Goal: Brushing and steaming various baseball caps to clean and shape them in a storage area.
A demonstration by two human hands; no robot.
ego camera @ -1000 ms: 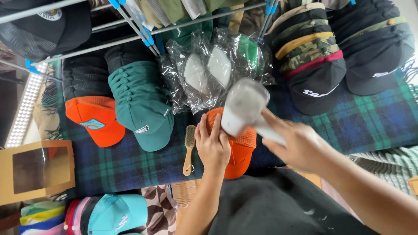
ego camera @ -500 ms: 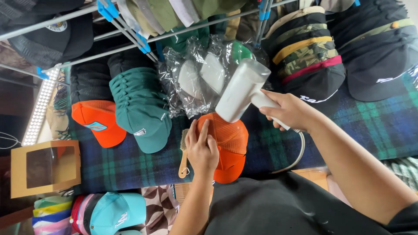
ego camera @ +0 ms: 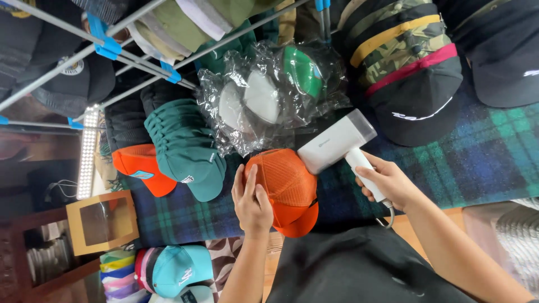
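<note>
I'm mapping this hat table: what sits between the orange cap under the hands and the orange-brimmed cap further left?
In the head view, a stack of green caps lies between the orange cap and the orange-brimmed cap; its brim overlaps the plaid blanket.

orange cap (ego camera: 283,182): mesh cloth, matt | steamer (ego camera: 337,143): smooth white plastic | blanket (ego camera: 483,151): woolly plaid

black caps (ego camera: 505,50) cropped, steamer cord (ego camera: 387,216) mostly hidden

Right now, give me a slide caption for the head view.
Left hand steadies an orange cap while the right hand aims a white handheld steamer at it.
</note>
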